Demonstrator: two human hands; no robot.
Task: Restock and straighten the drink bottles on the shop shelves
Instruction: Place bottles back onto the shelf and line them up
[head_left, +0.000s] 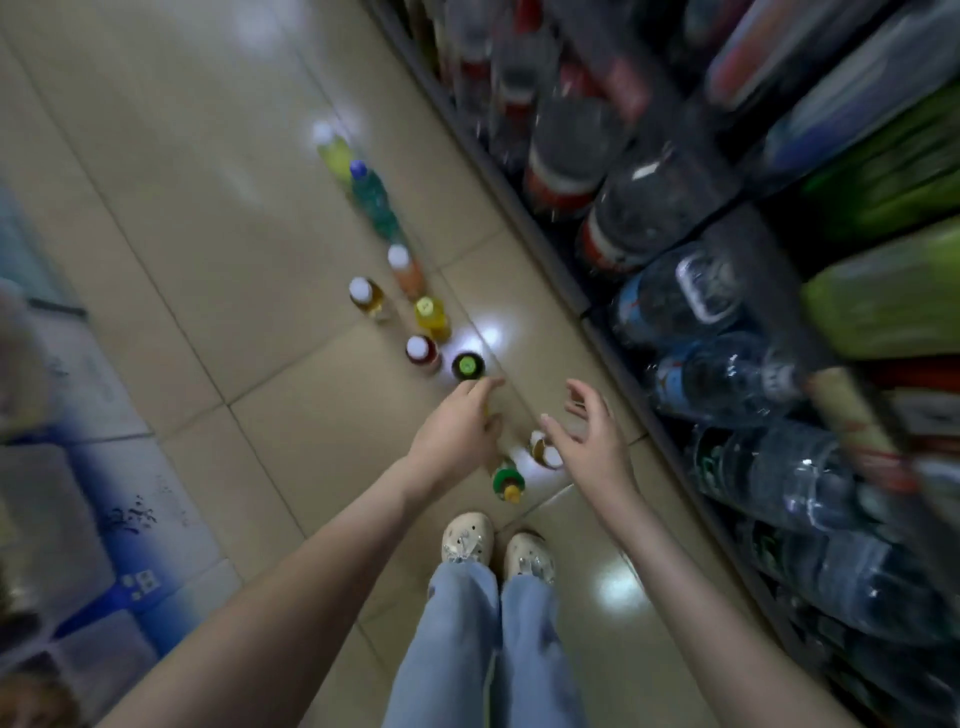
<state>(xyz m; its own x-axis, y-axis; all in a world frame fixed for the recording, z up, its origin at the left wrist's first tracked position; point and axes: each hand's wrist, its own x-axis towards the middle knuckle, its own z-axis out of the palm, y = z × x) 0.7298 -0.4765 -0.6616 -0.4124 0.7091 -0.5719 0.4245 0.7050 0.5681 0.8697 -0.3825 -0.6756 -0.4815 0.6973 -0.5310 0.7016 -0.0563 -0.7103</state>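
Bottles (430, 316), round smooth plastic, stand in a line on glossy floor tiles (208, 208) left of the shelf edge (515, 205). Left hand (457, 426) and right hand (587, 441) hover above the near ones, fingers loose, gripping nothing; open tile lies left.

No text legible anywhere; motion blur throughout
- Blue-and-white cardboard cartons (130, 519), left side: dark brush-like marks on one face, unreadable; a small blue-and-white printed patch lower down, too small to make out
- Large dark plastic soda bottles (566, 171), low shelf: red-and-white label bands, lettering smeared
- Big clear plastic water bottles (727, 374): blue labels, no word resolves
- Small coloured drink bottles (431, 317) standing on the floor: seen from the caps down, labels blurred
- Green packs (883, 291), upper shelf: print not readable
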